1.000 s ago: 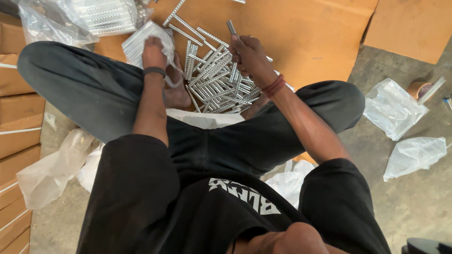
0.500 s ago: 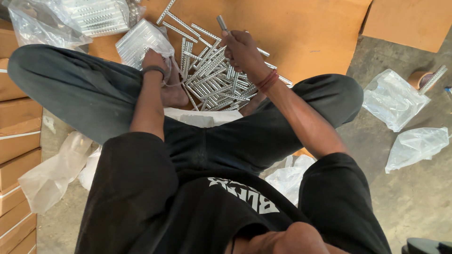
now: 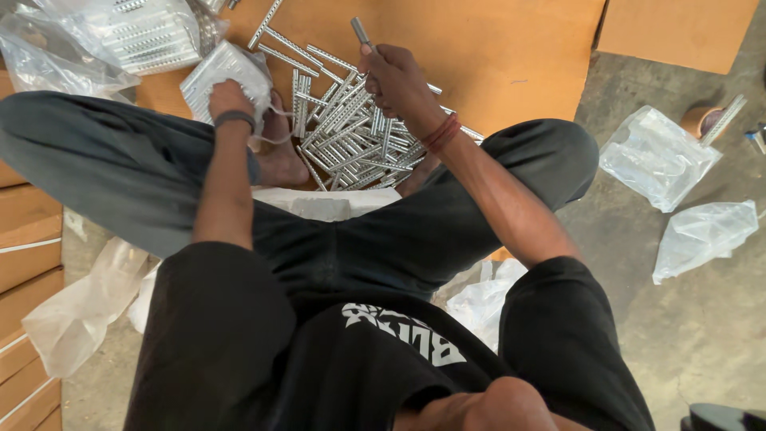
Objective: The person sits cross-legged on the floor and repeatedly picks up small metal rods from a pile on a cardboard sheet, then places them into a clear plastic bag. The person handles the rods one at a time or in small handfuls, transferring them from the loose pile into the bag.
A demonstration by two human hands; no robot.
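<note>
Right hand [image 3: 396,77] fingers shut around metal strip [image 3: 361,32], left hand [image 3: 229,97] clutching bagged strips [image 3: 227,70] beside loose pile [image 3: 351,140].

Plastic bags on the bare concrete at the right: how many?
2. One clear plastic bag lies near the tape roll; a second bag lies just below it, nearer the camera. More bags elsewhere; some may be hidden.

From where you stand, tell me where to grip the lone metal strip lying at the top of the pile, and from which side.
Judging by its pose, take the lone metal strip near its middle, pinching across its narrow width from above. It lies flat on the cardboard sheet, slanted, apart from the pile of strips, so both long edges look free. Its upper end runs close to the plastic bags, so grip lower.
</note>
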